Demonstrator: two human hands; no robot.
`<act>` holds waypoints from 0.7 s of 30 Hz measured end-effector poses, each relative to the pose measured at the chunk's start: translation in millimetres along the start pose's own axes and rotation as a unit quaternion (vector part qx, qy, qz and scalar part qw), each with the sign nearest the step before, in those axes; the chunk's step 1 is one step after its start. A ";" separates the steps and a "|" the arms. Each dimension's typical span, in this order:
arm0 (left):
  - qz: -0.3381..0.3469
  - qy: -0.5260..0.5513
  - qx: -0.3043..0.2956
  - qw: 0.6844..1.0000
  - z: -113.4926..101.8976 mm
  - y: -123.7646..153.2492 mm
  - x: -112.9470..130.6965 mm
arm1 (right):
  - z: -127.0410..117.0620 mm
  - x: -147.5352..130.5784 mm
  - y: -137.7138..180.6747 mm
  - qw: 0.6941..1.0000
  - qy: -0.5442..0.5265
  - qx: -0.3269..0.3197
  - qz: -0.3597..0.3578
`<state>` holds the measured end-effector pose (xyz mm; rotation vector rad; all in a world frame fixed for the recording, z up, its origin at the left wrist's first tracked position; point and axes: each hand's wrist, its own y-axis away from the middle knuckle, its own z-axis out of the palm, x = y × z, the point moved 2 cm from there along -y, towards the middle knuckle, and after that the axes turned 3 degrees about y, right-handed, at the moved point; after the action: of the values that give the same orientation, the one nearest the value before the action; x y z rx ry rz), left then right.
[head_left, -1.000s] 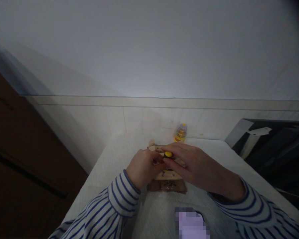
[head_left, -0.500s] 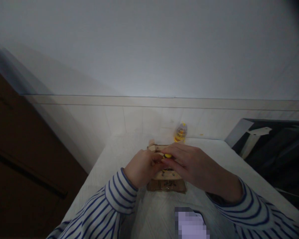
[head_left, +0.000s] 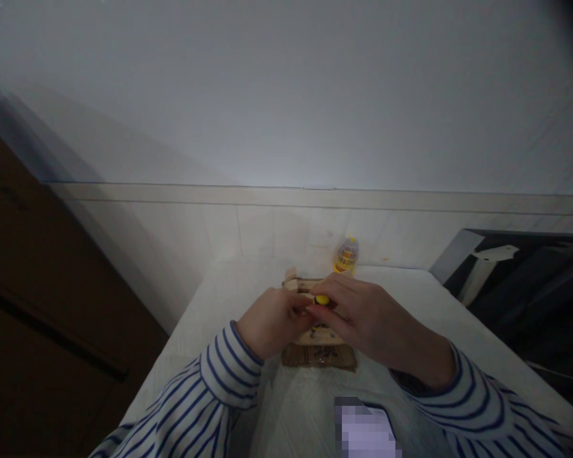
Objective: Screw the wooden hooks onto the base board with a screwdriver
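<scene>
My right hand is closed, its thumb and fingers around a small yellow-and-black handle that looks like a screwdriver's. Only the rounded yellow end shows clearly; the lower part is hidden by my fingers. My left hand is closed too, its fingertips pinched together right beside the handle. What they grip is hidden. Beneath both hands is a light wooden piece with small dark marks or fittings along its front. It lies over a brown, shiny package with dark printing, and my hands cover its middle.
A clear egg-shaped container with a yellow base stands behind my hands, near the wall. A phone with a blurred-out screen lies at the near edge of the white-covered table. A dark panel with a pale bracket stands at right.
My right hand has turned slightly, and its wrist and sleeve have shifted a little left. More of the handle's yellow end shows. My left hand has barely moved.
</scene>
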<state>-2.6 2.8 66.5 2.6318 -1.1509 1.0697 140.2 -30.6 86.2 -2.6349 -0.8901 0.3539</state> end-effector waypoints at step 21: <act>-0.042 -0.020 0.039 0.998 4.2 1.5 -2.5 | -5.4 0.5 0.7 0.995 -0.094 0.005 -0.025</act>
<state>-2.5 1.9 61.5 2.7460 -1.0159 1.0709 142.8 -32.1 90.8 -2.5973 -1.0064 0.6006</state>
